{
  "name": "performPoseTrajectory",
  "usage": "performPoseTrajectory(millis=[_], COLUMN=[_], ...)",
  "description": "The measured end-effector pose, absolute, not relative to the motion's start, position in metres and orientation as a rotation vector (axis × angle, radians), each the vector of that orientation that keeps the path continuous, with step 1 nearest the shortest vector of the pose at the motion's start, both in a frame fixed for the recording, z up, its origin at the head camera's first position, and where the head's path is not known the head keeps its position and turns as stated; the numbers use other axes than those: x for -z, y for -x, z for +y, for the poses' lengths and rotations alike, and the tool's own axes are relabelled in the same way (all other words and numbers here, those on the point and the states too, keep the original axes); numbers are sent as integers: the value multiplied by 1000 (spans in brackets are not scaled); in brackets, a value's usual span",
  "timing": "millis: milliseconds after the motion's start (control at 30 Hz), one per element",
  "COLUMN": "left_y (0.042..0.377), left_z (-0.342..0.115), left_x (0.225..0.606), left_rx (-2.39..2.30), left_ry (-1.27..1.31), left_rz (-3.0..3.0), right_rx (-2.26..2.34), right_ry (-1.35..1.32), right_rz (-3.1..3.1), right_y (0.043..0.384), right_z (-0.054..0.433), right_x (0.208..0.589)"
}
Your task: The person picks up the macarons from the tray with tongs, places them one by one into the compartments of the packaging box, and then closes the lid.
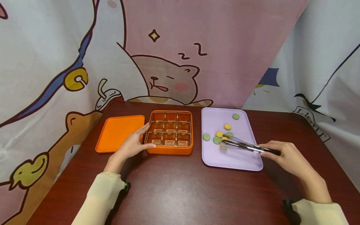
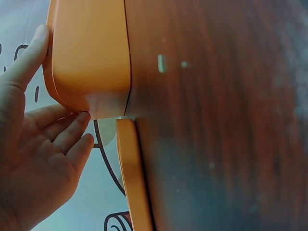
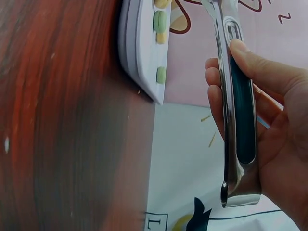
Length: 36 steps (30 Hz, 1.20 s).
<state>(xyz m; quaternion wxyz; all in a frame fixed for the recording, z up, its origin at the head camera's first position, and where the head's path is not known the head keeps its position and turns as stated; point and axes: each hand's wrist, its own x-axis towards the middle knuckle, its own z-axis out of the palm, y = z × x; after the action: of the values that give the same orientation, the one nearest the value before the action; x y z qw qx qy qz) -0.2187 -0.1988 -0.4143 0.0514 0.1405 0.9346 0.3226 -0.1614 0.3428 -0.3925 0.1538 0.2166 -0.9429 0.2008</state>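
My right hand (image 1: 289, 156) grips a pair of metal tongs (image 3: 240, 110) with dark handle inlays. In the head view the tongs' tips lie over a yellow macaron (image 1: 224, 139) on the lilac tray (image 1: 236, 161); whether they pinch it I cannot tell. Around the tips sit several small green and yellow macarons, among them a green macaron (image 1: 217, 140). My left hand (image 1: 132, 145) rests on the left front corner of an orange box (image 1: 168, 150), thumb at the front rim and the other fingers along the left side. Inside the box is a clear divided insert (image 1: 170, 131).
Left of the box lies a flat orange lid (image 1: 121, 132), close beside it. Farther back on the tray are a green macaron (image 1: 235, 116) and a yellow macaron (image 1: 227, 127). A cartoon-printed curtain (image 1: 225, 47) hangs behind the dark wooden table (image 1: 177, 187).
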Motion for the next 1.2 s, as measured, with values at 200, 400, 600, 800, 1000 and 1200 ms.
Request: performPoseTrajectory(millis=[200, 400, 600, 800, 1000, 1200], left_y=[220, 220, 220, 220, 219, 219], left_z=[-198, -197, -197, -197, -197, -198], left_x=[414, 412, 412, 412, 412, 413], left_rx=[-998, -1018, -1014, -1009, -1010, -1007], left_ry=[-424, -424, -423, -424, -434, -439], left_rz=[2836, 2822, 2818, 2812, 2825, 2836], right_rx=[-609, -632, -643, -662, -718, -733], right_ry=[-653, -645, -642, -623, -645, -683], right_rz=[-2687, -2721, -2752, -2772, -2768, -2764], right_y=[168, 173, 179, 184, 188, 193], right_z=[334, 323, 311, 300, 290, 279], right_x=[390, 386, 382, 378, 374, 375])
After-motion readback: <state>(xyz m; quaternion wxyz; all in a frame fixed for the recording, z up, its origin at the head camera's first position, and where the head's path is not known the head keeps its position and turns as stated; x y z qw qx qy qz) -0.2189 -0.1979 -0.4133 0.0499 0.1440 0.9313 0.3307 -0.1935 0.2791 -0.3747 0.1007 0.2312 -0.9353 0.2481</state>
